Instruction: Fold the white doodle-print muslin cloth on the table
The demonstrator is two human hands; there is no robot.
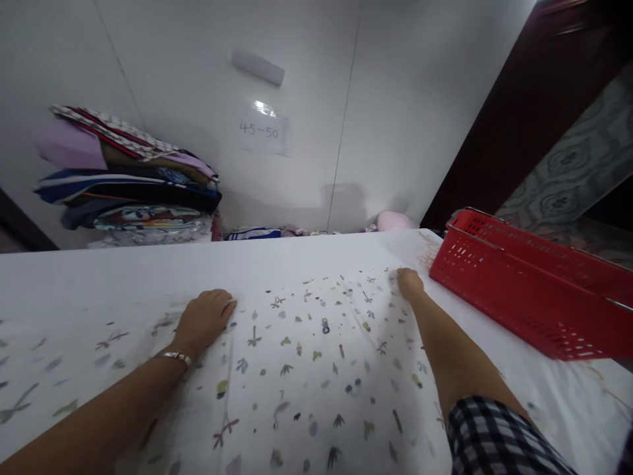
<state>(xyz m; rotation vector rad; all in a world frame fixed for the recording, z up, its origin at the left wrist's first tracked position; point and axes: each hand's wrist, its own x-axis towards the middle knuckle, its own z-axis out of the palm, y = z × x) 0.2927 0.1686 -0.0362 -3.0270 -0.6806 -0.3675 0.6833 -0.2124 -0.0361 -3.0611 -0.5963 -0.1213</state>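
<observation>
A white cloth (306,369) printed with small leaves, twigs and dabs of colour lies spread over a white-covered table. My left hand (206,318), with a bracelet at its wrist, is bent over the cloth's middle, its fingers closed on the fabric. At the cloth's far right corner, my right hand (410,284) has its fingers curled round the edge. Its fingertips are mostly hidden. A faint crease runs down the cloth between the two hands.
A red plastic basket (514,290) with metal handles stands on the right of the table (316,254). Behind the table, folded fabrics (133,178) are stacked at the left. A paper marked "45-50" (264,132) hangs on the wall, and a pink bundle (394,220) shows beyond the far edge.
</observation>
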